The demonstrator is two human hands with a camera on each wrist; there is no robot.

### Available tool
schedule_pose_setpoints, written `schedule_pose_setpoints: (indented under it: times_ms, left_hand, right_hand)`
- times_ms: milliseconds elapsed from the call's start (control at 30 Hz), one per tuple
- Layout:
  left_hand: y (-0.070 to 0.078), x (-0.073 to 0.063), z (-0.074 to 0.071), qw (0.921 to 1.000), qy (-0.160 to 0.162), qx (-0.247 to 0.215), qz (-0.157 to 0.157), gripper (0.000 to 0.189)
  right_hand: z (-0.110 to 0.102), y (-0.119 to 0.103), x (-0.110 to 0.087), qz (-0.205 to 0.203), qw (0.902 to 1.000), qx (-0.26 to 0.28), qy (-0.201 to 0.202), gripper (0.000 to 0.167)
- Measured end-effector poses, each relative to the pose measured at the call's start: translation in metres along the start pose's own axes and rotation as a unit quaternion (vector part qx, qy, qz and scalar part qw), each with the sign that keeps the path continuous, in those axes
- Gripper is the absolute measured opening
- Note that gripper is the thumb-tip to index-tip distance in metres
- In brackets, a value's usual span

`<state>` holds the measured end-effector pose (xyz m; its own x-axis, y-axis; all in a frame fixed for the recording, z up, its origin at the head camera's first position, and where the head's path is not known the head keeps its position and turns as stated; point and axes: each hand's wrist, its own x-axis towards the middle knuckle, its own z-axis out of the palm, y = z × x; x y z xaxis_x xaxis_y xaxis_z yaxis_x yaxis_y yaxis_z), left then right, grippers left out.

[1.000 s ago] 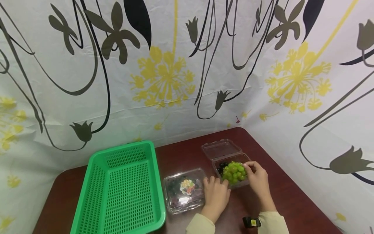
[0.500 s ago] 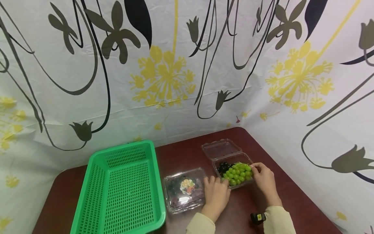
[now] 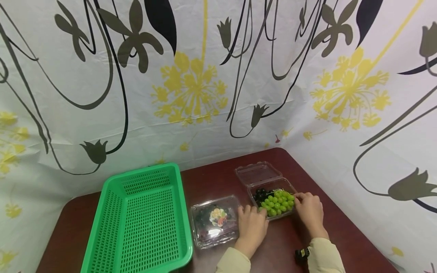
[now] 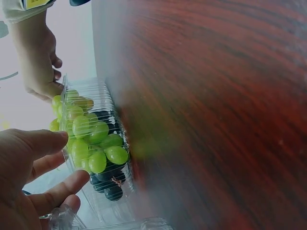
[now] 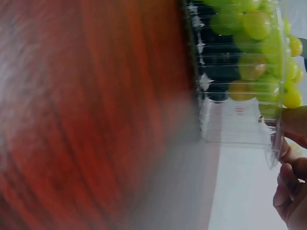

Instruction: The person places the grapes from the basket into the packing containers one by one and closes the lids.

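A bunch of green grapes (image 3: 278,203) lies in an uncovered clear plastic box (image 3: 289,214), over dark grapes (image 3: 261,195) at its left side. My right hand (image 3: 310,212) is at the box's right rim, its fingertips pinching the stem end of the green bunch, partly behind the plastic. My left hand (image 3: 252,227) rests at the box's near left corner, fingers extended and thumb (image 4: 50,141) by the rim. Beside its fingers is a second clear box (image 3: 205,237), closed, with a fruit sticker and dark contents.
A green perforated basket (image 3: 187,231) stands on the left of the dark red table (image 3: 218,182). The uncovered box's lid (image 3: 258,173) lies folded back behind it. A patterned curtain (image 3: 205,144) hangs behind and to the right.
My right hand has moved to the right and settled at the box's rim, while the green grapes have come down and spread into the box. My left hand has stayed in place.
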<state>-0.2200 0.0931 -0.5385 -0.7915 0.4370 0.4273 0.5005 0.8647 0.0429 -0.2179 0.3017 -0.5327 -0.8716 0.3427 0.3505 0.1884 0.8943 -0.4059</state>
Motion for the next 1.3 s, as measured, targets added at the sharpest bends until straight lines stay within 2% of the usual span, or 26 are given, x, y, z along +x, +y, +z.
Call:
schedule_pose_setpoints:
  times_ms: [167,300,433,600,767,1100,1300]
  left_hand:
    - [0.0,0.001,-0.001,1.0,-0.001,-0.002,-0.001,0.02]
    - [0.0,0.0,-0.002,1.0,-0.005,-0.004,-0.002,0.02]
    - [0.0,-0.001,-0.002,0.9999,-0.007,-0.009,-0.003,0.02]
    - [0.0,-0.001,-0.001,0.9999,-0.004,-0.011,-0.002,0.02]
    - [0.0,-0.001,0.0,0.9999,-0.005,-0.01,-0.002,0.02]
    - [0.001,-0.001,-0.002,1.0,0.004,-0.007,0.002,0.02]
    - [0.001,-0.001,-0.003,1.0,0.006,0.0,0.003,0.021]
  right_hand:
    - [-0.002,0.002,-0.001,-0.016,0.9998,-0.011,-0.005,0.025]
    - [-0.007,-0.002,-0.002,-0.033,0.9993,0.013,0.013,0.027]
    - [-0.008,-0.009,-0.005,-0.076,0.996,0.043,0.018,0.026]
    - [0.0,-0.014,-0.009,-0.118,0.9924,0.028,0.02,0.03]
    - [0.004,-0.014,-0.009,-0.118,0.9925,0.007,0.031,0.03]
    - [-0.004,-0.014,-0.002,-0.095,0.9948,-0.03,-0.021,0.027]
    - [-0.006,-0.009,0.0,-0.084,0.9953,-0.031,-0.037,0.024]
